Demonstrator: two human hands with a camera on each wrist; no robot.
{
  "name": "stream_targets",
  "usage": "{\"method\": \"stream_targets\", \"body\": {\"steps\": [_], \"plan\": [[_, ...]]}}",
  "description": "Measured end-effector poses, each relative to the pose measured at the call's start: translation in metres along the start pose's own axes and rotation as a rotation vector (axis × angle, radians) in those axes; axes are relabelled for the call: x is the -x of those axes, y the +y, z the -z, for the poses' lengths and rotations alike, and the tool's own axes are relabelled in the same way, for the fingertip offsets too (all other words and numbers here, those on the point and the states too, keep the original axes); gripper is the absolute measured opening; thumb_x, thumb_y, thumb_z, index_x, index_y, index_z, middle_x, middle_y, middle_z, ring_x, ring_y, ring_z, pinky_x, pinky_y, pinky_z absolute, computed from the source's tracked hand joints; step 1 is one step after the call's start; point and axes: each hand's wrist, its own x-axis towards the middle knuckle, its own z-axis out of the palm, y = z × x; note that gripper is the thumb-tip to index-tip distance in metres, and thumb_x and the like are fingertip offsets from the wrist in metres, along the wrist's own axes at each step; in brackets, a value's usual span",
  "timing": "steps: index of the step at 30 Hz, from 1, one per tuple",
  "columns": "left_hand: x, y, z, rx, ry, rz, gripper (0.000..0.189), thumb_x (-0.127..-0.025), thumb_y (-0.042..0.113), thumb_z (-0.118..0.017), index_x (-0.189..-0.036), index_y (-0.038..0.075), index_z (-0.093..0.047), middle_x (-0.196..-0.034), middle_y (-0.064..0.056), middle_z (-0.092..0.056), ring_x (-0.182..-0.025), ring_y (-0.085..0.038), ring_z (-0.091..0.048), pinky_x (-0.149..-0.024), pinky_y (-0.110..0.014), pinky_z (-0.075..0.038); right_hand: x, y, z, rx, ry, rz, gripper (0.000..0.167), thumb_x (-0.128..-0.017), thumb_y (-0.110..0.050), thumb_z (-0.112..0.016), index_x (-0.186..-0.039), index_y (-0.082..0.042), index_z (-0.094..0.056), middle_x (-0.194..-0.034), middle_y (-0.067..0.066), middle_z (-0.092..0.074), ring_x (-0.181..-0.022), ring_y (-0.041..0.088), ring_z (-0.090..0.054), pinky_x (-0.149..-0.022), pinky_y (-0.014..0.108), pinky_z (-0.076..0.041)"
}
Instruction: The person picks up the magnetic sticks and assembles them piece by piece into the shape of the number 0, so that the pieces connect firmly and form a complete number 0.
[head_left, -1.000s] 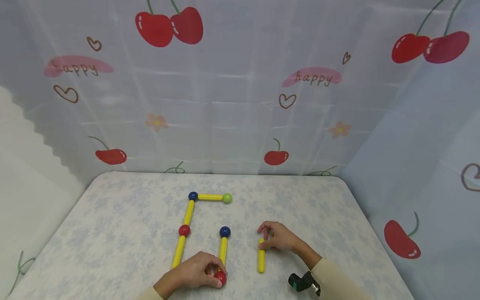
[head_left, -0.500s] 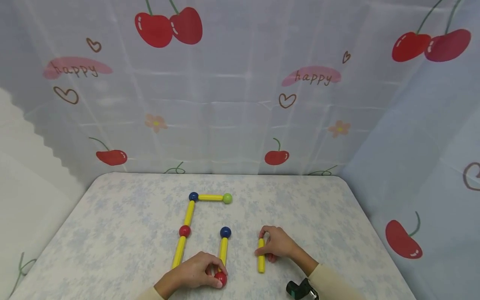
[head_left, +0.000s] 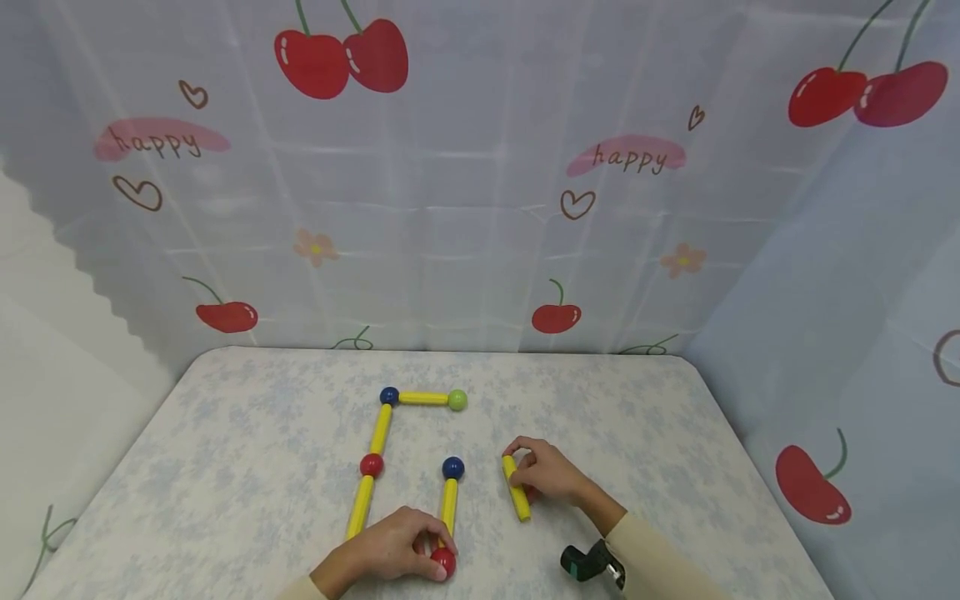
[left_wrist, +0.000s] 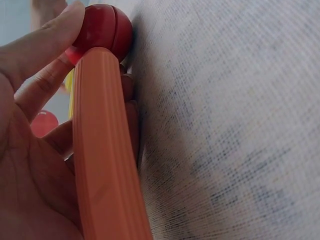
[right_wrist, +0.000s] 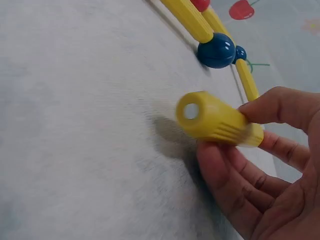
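Note:
My left hand (head_left: 393, 546) pinches a red ball (head_left: 444, 564) low on the table. In the left wrist view an orange magnetic rod (left_wrist: 105, 150) runs from that ball under the palm. A yellow rod (head_left: 449, 507) reaches from the red ball up to a dark blue ball (head_left: 453, 468). To the right, my right hand (head_left: 551, 473) holds a loose yellow magnetic rod (head_left: 517, 487) between thumb and fingers, tilted. The right wrist view shows the round metal end of this rod (right_wrist: 191, 111) over its shadow on the cloth.
Left of the hands lies a chain: a lime green ball (head_left: 457, 400), a yellow rod (head_left: 424, 399), a blue ball (head_left: 389, 396), another rod, a red ball (head_left: 371, 465) and a rod partly behind the left hand. A cherry-print curtain (head_left: 465, 167) hangs behind the table.
The right hand has closed its fingers on the loose yellow rod, tilted it and shifted it slightly left and away from me. The left hand stays at the red ball.

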Motion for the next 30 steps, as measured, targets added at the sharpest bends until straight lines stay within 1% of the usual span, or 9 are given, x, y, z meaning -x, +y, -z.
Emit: {"method": "stream_targets", "body": {"steps": [3, 6, 9, 13, 16, 21, 25, 27, 30], "plan": [[0.001, 0.0, -0.001, 0.007, 0.002, 0.003, 0.014, -0.085, 0.02, -0.075, -0.099, 0.02, -0.072, -0.075, 0.006, -0.057, -0.064, -0.007, -0.049, -0.059, -0.019, -0.038, -0.016, -0.003, -0.002, -0.085, 0.004, -0.009, 0.038, -0.085, -0.006, -0.067, -0.122, -0.002, -0.057, -0.079, 0.007, -0.064, -0.062, 0.018, -0.061, -0.058, 0.035, -0.055], [0.002, 0.0, -0.001, 0.016, 0.002, 0.009, 0.014, -0.085, 0.02, -0.075, -0.099, 0.019, -0.072, -0.075, 0.005, -0.058, -0.064, -0.008, -0.049, -0.059, -0.019, -0.038, -0.032, -0.009, -0.005, -0.16, 0.018, -0.02, 0.041, -0.087, -0.008, -0.066, -0.127, -0.002, -0.056, -0.082, 0.007, -0.066, -0.063, 0.016, -0.061, -0.06, 0.034, -0.055], [0.003, 0.001, -0.001, 0.013, 0.001, 0.011, 0.014, -0.085, 0.02, -0.074, -0.099, 0.02, -0.072, -0.075, 0.006, -0.057, -0.065, -0.008, -0.049, -0.059, -0.019, -0.038, -0.046, -0.015, -0.01, -0.253, 0.037, -0.036, 0.044, -0.089, -0.011, -0.064, -0.13, 0.001, -0.054, -0.09, 0.008, -0.068, -0.067, 0.016, -0.063, -0.064, 0.034, -0.055], [0.002, 0.0, -0.001, 0.0, 0.001, 0.005, 0.013, -0.085, 0.02, -0.074, -0.098, 0.021, -0.072, -0.075, 0.006, -0.057, -0.065, -0.007, -0.049, -0.06, -0.02, -0.039, -0.061, -0.024, -0.017, -0.392, 0.044, -0.052, 0.047, -0.09, -0.01, -0.063, -0.132, 0.008, -0.049, -0.102, 0.011, -0.066, -0.075, 0.016, -0.064, -0.069, 0.035, -0.056], [0.001, -0.001, -0.001, -0.006, 0.002, -0.004, 0.013, -0.085, 0.021, -0.074, -0.098, 0.022, -0.072, -0.075, 0.007, -0.057, -0.065, -0.007, -0.049, -0.059, -0.019, -0.038, -0.07, -0.03, -0.022, -0.458, 0.049, -0.059, 0.046, -0.091, -0.009, -0.063, -0.13, 0.011, -0.05, -0.104, 0.013, -0.065, -0.076, 0.015, -0.064, -0.07, 0.035, -0.056], [0.001, 0.0, 0.0, -0.006, -0.001, -0.01, 0.013, -0.085, 0.021, -0.074, -0.098, 0.022, -0.072, -0.075, 0.007, -0.058, -0.065, -0.006, -0.049, -0.059, -0.019, -0.038, -0.087, -0.031, -0.029, -0.51, 0.091, -0.098, 0.038, -0.09, -0.007, -0.065, -0.123, 0.009, -0.056, -0.097, 0.01, -0.067, -0.073, 0.014, -0.065, -0.07, 0.035, -0.056], [0.001, 0.001, 0.0, -0.001, -0.008, -0.013, 0.013, -0.086, 0.02, -0.074, -0.099, 0.021, -0.072, -0.075, 0.007, -0.058, -0.065, -0.005, -0.049, -0.06, -0.019, -0.038, -0.094, -0.032, -0.034, -0.54, 0.114, -0.142, 0.032, -0.09, -0.005, -0.064, -0.118, 0.009, -0.058, -0.089, 0.008, -0.067, -0.07, 0.014, -0.065, -0.069, 0.035, -0.057], [0.001, 0.002, 0.001, -0.001, -0.007, -0.012, 0.013, -0.086, 0.02, -0.074, -0.099, 0.02, -0.072, -0.076, 0.007, -0.058, -0.065, -0.005, -0.049, -0.06, -0.018, -0.038, -0.095, -0.033, -0.035, -0.557, 0.119, -0.155, 0.032, -0.09, -0.004, -0.064, -0.118, 0.01, -0.057, -0.089, 0.008, -0.066, -0.071, 0.015, -0.065, -0.071, 0.035, -0.057], [0.001, 0.002, 0.001, -0.002, -0.002, 0.0, 0.013, -0.085, 0.019, -0.074, -0.098, 0.021, -0.072, -0.076, 0.007, -0.058, -0.066, -0.006, -0.049, -0.06, -0.019, -0.038, -0.097, -0.035, -0.037, -0.565, 0.122, -0.146, 0.032, -0.092, -0.003, -0.062, -0.12, 0.011, -0.055, -0.091, 0.01, -0.066, -0.073, 0.015, -0.066, -0.073, 0.036, -0.056]]}}
